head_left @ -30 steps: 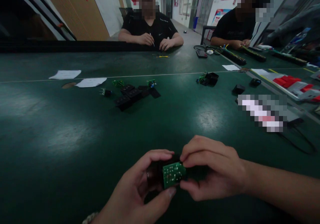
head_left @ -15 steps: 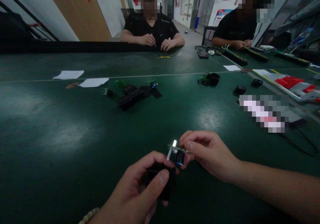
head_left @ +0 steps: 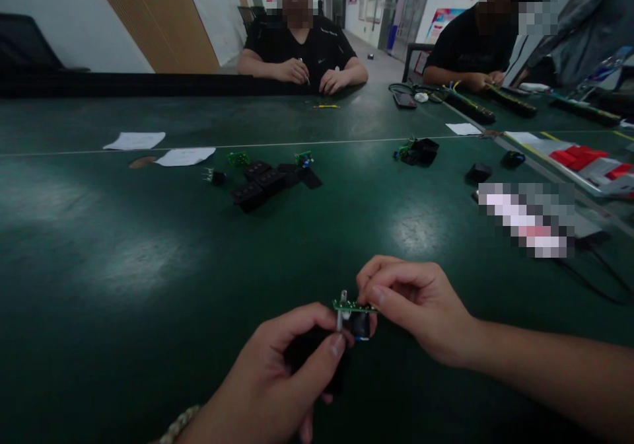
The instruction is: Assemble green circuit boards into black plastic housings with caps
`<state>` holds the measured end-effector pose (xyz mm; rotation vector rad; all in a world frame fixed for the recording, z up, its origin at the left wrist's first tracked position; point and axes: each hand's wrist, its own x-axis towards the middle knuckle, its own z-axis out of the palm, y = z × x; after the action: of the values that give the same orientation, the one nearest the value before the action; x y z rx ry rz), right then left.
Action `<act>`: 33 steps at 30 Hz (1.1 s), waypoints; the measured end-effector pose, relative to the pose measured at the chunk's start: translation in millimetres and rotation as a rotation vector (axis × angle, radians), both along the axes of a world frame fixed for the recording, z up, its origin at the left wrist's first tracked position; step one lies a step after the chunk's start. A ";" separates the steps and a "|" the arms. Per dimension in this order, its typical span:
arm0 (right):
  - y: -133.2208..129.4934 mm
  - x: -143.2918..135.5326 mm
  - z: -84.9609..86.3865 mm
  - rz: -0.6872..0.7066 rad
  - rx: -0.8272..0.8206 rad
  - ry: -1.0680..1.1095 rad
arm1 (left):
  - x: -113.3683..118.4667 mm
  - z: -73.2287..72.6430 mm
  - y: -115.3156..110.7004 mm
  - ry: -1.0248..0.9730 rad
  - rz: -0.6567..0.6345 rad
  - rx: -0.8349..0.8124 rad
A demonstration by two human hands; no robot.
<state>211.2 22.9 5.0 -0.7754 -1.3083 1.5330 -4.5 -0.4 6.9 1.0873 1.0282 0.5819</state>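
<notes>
My left hand (head_left: 292,358) is closed around a black plastic housing (head_left: 337,374), much of which my fingers and palm cover. Pinched by its edge in my right hand (head_left: 411,302) is a small green circuit board (head_left: 351,306). The board lies roughly level, with a metal prong standing up through it and a dark block-shaped component hanging beneath. My left thumb and forefinger tips are close to the metal part under the board; whether they touch it I cannot tell. The board is above the housing, outside it.
Black housings (head_left: 270,181) and green boards (head_left: 238,158) lie in a group ahead on the green table (head_left: 148,246). More parts (head_left: 419,152) sit to the right, near a pixelated object (head_left: 525,222). Paper sheets (head_left: 185,156) lie at left. Two people sit across the table.
The circuit board has turned from tilted to nearly level and moved down slightly. My left thumb has shifted up and right, towards the board.
</notes>
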 end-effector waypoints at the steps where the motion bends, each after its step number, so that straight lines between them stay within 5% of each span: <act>1: 0.0 -0.6 0.2 -0.001 0.011 -0.009 | 0.5 0.4 -0.4 0.014 -0.001 0.006; 33: 1.6 3.1 0.0 -0.017 0.248 -0.097 | -4.5 -1.4 -3.1 -0.074 -0.070 0.068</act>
<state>214.2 24.4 5.0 -0.7067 -1.5257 1.3021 -9.0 -3.5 5.5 1.1485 0.9088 0.5998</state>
